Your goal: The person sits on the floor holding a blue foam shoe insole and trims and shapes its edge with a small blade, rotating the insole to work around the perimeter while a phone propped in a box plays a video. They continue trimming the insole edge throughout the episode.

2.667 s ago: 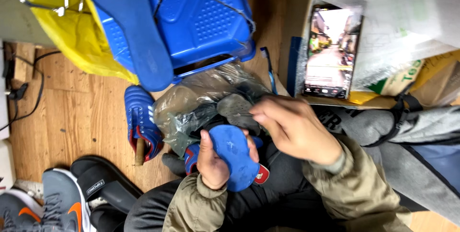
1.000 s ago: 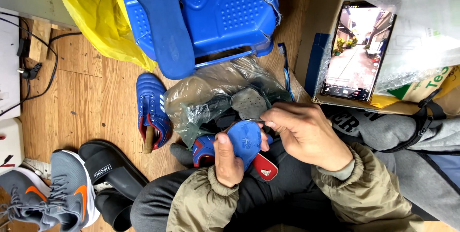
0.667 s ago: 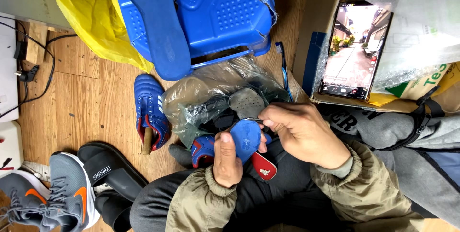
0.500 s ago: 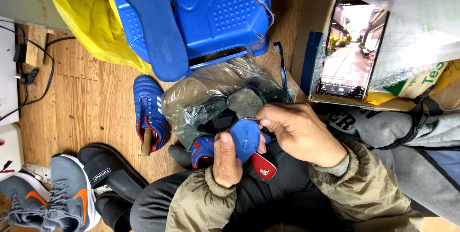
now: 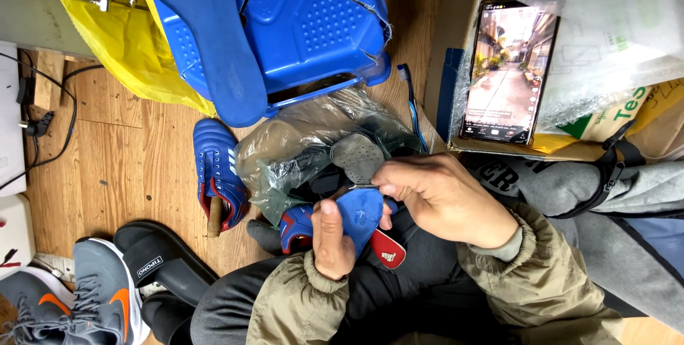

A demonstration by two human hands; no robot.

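Currently a blue shoe (image 5: 356,220) is held sole-up over the lap, clamped in the left hand (image 5: 331,241); the right hand (image 5: 438,199) fingers are pinched together on its grey peeling sole (image 5: 358,157), which could be torn if pulled sharply.

Both hands meet low in the frame's centre, olive sleeves bunched at the wrists. The left hand (image 5: 331,241) stands upright, thumb pressed forward and fingers curled behind. The right hand (image 5: 442,195) reaches in from the right, fingertips pinched together.
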